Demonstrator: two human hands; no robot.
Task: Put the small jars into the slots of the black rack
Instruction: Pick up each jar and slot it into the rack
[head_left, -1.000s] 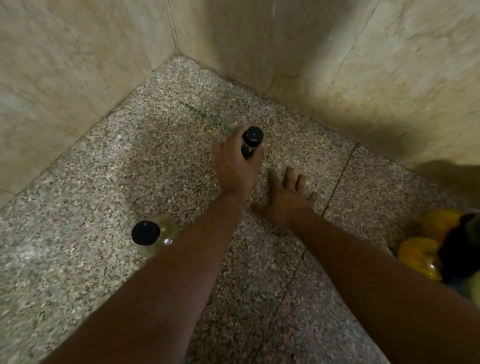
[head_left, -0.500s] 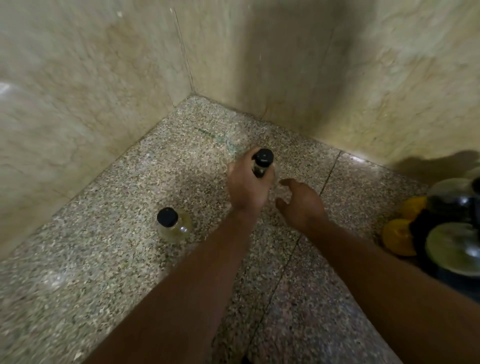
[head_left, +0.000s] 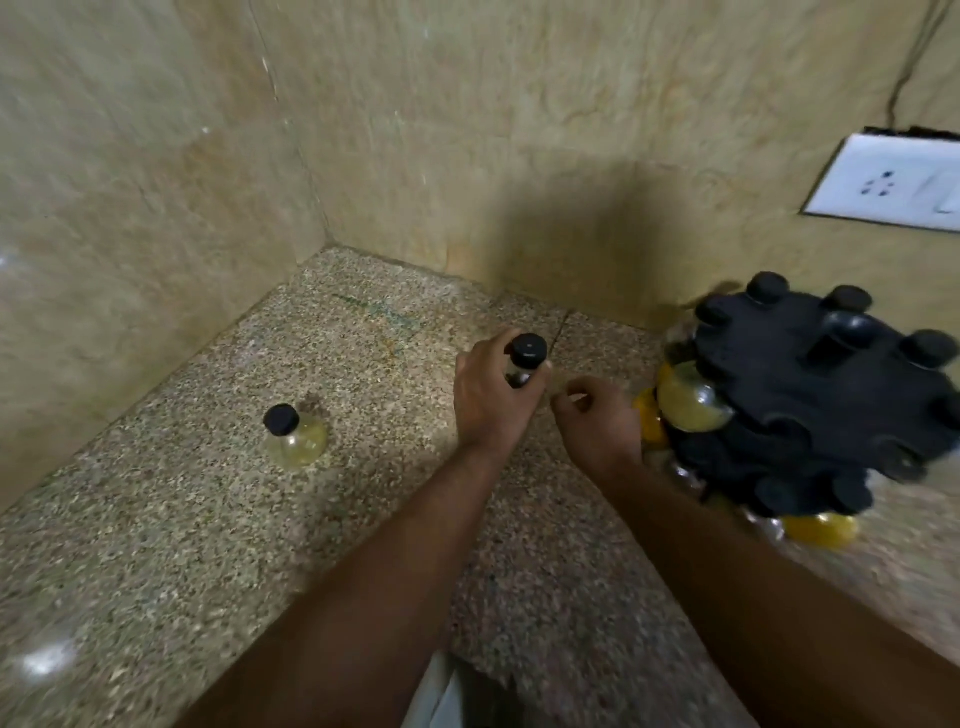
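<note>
My left hand (head_left: 491, 397) is closed around a small glass jar (head_left: 525, 358) with a black cap, held upright above the counter. My right hand (head_left: 597, 423) hovers just right of it, fingers loosely curled and holding nothing, close to the black rack. The black rack (head_left: 815, 400) stands at the right, round and tiered, with several black-capped jars of yellow contents in its slots. A second small jar (head_left: 293, 436) with a black cap and pale yellow contents stands alone on the counter to the left.
The speckled granite counter (head_left: 208, 519) runs into a corner of beige tiled walls (head_left: 467, 130). A white socket plate (head_left: 888, 182) sits on the right wall above the rack. The counter's front edge (head_left: 447, 670) shows at the bottom.
My left hand has carried the jar to the right, toward the rack. My right hand lifted off the counter and curled its fingers. The view swung right, bringing the whole rack into sight.
</note>
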